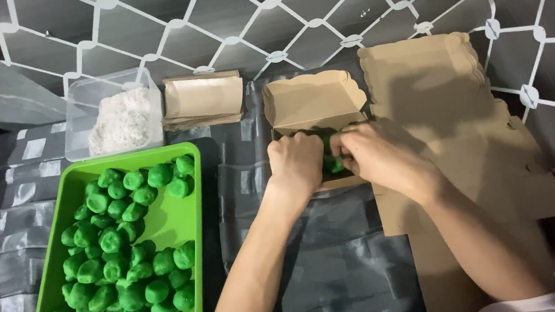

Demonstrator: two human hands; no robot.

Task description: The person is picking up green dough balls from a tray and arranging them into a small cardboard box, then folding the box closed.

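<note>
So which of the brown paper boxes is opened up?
The box under both hands, lid flipped back; the stacks right and left of it lie flat.

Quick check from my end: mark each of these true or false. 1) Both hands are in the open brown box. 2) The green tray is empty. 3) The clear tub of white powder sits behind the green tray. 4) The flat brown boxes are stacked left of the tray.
1) True: the left hand and right hand meet over green pieces in the open brown box.
2) False: the green tray holds many green balls.
3) True: the clear tub stands behind it.
4) False: the flat boxes lie to the right.
</note>
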